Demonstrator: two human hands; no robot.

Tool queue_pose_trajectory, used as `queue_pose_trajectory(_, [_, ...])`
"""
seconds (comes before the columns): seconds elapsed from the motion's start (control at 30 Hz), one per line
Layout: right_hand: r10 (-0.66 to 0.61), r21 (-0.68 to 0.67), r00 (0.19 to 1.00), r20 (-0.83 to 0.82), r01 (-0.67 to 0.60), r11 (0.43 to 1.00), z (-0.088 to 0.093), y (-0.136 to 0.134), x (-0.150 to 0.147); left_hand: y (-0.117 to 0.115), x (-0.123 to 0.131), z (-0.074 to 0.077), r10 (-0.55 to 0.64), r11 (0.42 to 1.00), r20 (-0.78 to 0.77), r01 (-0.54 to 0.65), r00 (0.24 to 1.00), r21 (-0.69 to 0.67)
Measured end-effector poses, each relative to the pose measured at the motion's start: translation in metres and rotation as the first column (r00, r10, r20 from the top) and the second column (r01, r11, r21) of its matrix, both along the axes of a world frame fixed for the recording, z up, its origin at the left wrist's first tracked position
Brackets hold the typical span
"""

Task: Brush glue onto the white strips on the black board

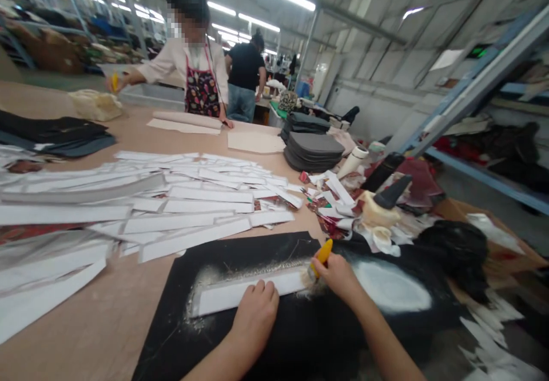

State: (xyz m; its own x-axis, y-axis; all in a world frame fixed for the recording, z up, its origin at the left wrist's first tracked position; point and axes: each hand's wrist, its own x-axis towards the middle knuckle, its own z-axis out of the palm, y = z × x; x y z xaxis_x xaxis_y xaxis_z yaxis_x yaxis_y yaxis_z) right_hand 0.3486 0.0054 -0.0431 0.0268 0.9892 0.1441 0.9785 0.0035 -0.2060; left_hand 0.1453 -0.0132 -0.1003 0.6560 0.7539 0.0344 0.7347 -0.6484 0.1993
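My right hand point(337, 275) grips a paintbrush point(322, 254) by its yellow handle. The pale bristles rest on the right end of a white strip point(227, 298), which has a greyish border. Laid across the middle of that strip, my left hand point(258, 309) presses it with fingers stretched out. Beneath both is a black sheet point(171, 318), crusted with whitish residue around the strip. To the right of the brush, a broad white patch point(392, 289) coats the black surface.
Many white strips point(206, 195) overlap on the tan table point(86, 335). Dark stacked pads point(313, 151) stand behind. At right are scraps and a cream, crusted container point(380, 209) with a black cone. Across the table a person point(201, 78) in an apron holds a yellow-handled tool.
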Motion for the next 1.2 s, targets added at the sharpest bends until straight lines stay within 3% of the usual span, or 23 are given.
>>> queue_pose_trajectory(0.1, [-0.133,0.067,0.991,0.003,0.132,0.989,0.006,-0.011,0.032,0.002,0.000,0.001,-0.009,1.000,-0.039,0.010,0.999,0.004])
queue_pose_trajectory(0.17, [-0.150,0.102,0.981,-0.121,0.163,0.981,0.008,-0.019,0.039,0.005,0.000,0.004,0.007,1.000,-0.050,-0.007,0.999,-0.012])
queue_pose_trajectory(0.27, [-0.138,0.185,0.918,-0.372,0.219,0.958,0.001,-0.030,0.031,0.010,-0.001,0.011,0.052,0.997,-0.035,-0.054,0.998,-0.060])
queue_pose_trajectory(0.37, [-0.088,0.224,0.879,-0.468,0.215,0.951,-0.016,-0.036,0.017,0.016,-0.005,0.019,0.089,0.988,-0.024,-0.091,0.996,-0.123])
queue_pose_trajectory(0.53, [-0.030,0.293,0.951,-0.307,0.124,0.948,-0.039,-0.041,0.013,0.024,0.002,0.029,0.061,0.989,-0.080,-0.072,0.995,-0.130])
queue_pose_trajectory(0.7, [-0.047,0.369,0.969,-0.243,0.137,0.919,-0.045,-0.046,0.023,0.028,0.049,0.029,-0.037,0.994,0.019,0.039,0.999,-0.107])
queue_pose_trajectory(0.87, [-0.067,0.390,0.968,-0.243,0.160,0.907,-0.049,-0.052,0.028,0.026,0.089,0.019,-0.070,0.994,0.065,0.075,0.995,-0.075])
queue_pose_trajectory(1.03, [-0.058,0.397,0.969,-0.241,0.153,0.905,-0.051,-0.053,0.027,0.031,0.084,0.011,-0.012,0.993,0.078,0.022,0.997,-0.120])
queue_pose_trajectory(1.2, [-0.016,0.424,0.971,-0.240,0.119,0.898,-0.050,-0.050,0.019,0.040,0.077,0.014,0.066,0.983,0.072,-0.052,0.995,-0.175])
